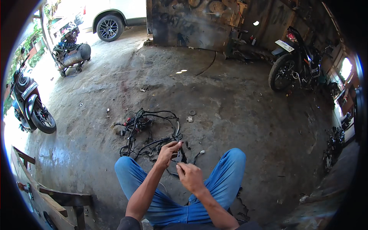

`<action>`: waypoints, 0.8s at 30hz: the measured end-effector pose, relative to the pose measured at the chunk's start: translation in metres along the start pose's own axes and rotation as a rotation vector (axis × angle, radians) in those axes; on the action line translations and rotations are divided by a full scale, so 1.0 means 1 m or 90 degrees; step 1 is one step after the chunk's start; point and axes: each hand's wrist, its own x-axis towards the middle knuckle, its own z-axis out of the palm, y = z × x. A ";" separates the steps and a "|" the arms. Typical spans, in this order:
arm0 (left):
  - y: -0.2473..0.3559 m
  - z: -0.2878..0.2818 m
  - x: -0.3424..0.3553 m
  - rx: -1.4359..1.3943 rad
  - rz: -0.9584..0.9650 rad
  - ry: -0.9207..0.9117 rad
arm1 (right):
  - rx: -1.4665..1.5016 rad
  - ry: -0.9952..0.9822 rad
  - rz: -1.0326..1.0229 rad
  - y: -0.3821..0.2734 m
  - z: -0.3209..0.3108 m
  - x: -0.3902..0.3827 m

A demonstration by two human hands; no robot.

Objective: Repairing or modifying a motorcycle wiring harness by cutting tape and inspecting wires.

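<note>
A black wiring harness [131,142] lies in loops and tangles on the floor in front of my knees. Its near end rises between my two hands. My left hand [168,155] is closed around part of this bundle, thumb and fingers together. A small pale grey piece [178,157] shows just below its fingers. Lower and to the right, my right hand [190,178] is curled closed, thumb and forefinger pinched close to the grey piece. What that pinch holds is too small to tell. A loose wire end with a white connector [202,152] sticks out to the right.
A black ring [192,113] and a small pale part [189,119] lie beyond the harness. A wooden bench [65,196] stands at left. Motorcycles stand at left [34,103] and right [295,67]. An air compressor [73,54] and a white car [122,11] are farther back.
</note>
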 end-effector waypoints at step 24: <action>0.026 -0.034 0.014 -0.404 0.074 0.047 | -0.343 0.214 0.148 0.110 0.005 0.054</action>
